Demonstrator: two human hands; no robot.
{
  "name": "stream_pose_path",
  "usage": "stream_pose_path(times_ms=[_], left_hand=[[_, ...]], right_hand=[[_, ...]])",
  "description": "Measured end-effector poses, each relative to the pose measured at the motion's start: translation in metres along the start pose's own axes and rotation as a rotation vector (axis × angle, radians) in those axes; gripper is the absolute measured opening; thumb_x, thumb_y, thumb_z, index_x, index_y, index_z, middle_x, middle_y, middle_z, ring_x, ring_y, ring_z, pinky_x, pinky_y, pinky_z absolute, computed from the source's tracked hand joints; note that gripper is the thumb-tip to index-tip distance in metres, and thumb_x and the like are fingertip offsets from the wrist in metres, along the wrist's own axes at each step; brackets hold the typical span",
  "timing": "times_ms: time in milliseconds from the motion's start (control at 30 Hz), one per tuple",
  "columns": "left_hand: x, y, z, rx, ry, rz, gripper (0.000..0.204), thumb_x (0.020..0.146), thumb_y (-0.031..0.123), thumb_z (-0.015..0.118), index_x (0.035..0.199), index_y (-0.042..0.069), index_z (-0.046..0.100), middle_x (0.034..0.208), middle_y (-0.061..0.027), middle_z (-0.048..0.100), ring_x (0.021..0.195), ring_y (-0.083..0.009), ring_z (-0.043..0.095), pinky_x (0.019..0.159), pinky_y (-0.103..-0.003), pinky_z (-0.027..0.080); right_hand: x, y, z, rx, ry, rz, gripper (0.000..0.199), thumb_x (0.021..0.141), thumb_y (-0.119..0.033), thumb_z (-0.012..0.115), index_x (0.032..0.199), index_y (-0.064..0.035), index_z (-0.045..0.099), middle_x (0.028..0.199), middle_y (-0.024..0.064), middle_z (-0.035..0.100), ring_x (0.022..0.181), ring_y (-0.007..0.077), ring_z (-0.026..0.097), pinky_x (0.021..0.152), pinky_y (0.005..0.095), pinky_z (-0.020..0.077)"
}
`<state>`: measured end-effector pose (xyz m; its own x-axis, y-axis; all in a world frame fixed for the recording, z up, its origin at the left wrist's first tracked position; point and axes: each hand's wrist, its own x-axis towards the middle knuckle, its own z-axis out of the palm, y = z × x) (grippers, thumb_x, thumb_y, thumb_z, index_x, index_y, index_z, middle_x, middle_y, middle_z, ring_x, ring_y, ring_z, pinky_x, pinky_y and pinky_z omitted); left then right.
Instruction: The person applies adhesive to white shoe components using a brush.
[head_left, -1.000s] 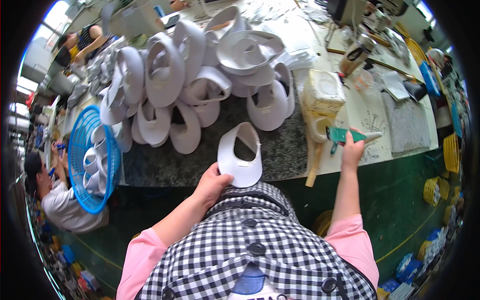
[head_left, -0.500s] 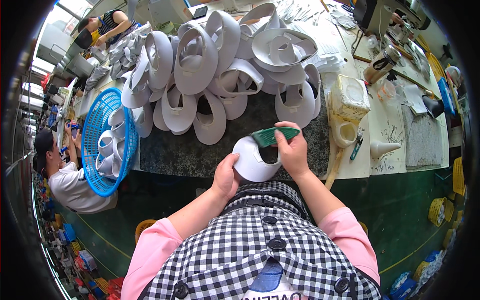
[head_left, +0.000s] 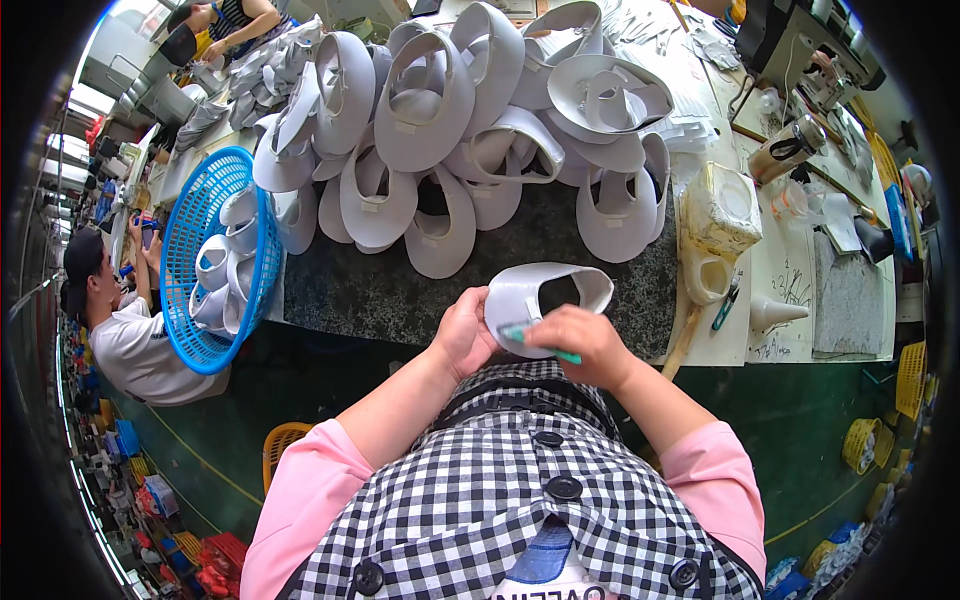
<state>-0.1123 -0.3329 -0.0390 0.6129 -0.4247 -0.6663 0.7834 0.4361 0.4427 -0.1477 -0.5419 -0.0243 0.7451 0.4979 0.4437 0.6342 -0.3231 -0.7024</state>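
Note:
My left hand (head_left: 465, 333) grips the left rim of a white shoe upper (head_left: 518, 292), thumb on its outer face. The upper is tilted above the front edge of the dark tabletop, its oval opening turned up and to the right. My right hand (head_left: 588, 342) is closed round a green brush (head_left: 567, 356), which lies against the upper's lower front. Motion blurs the brush head, and my fingers hide much of the handle. Beyond my hands, a heap of similar white shoe uppers (head_left: 440, 228) covers the dark work surface (head_left: 370, 293).
A blue plastic basket (head_left: 262, 285) with several white uppers stands at the left edge. To the right are a glue-stained block-shaped container (head_left: 722, 205), a wooden handle (head_left: 683, 342), a green-handled cutter (head_left: 724, 309), a white cone (head_left: 778, 312) and a flask (head_left: 787, 148). Two people work at left.
My right hand has brought the brush from above the upper's opening down to its lower front. The upper has turned and tilted in my left hand. The whole view has shifted slightly.

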Motion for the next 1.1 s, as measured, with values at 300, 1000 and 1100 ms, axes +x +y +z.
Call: stream_pose_path(times_ms=[300,1000,1100], left_hand=[[0.026,0.021,-0.008,-0.005,-0.086,-0.085,0.039,0.096,0.025,0.042,0.121,-0.003,0.05,0.12,-0.017,0.057,0.109,-0.0297,0.058,0.097,-0.043,0.048],[0.004,-0.002,0.031,0.003,0.059,0.092,0.046,0.097,0.006,0.037,0.142,0.01,0.033,0.134,-0.0163,0.048,0.116,-0.0345,0.056,0.098,-0.053,0.046],[0.007,-0.004,0.042,-0.015,-0.003,0.112,0.047,0.097,0.006,0.037,0.144,0.011,0.031,0.134,-0.0164,0.048,0.118,-0.0345,0.055,0.098,-0.054,0.045]], right_hand=[[-0.008,0.007,0.001,0.059,0.338,0.276,0.022,0.079,0.006,0.065,0.098,-0.0052,0.065,0.091,0.0105,0.068,0.081,0.0269,0.066,0.071,0.0327,0.0518],[-0.016,0.005,-0.04,-0.227,0.167,0.052,0.042,0.063,0.004,0.066,0.102,-0.0109,0.063,0.099,0.0048,0.067,0.089,0.0255,0.064,0.073,0.0346,0.0532],[-0.001,-0.003,-0.029,-0.355,0.163,0.063,0.038,0.065,0.0,0.066,0.102,-0.0114,0.064,0.103,0.0062,0.065,0.09,0.0252,0.063,0.078,0.0366,0.0518]])
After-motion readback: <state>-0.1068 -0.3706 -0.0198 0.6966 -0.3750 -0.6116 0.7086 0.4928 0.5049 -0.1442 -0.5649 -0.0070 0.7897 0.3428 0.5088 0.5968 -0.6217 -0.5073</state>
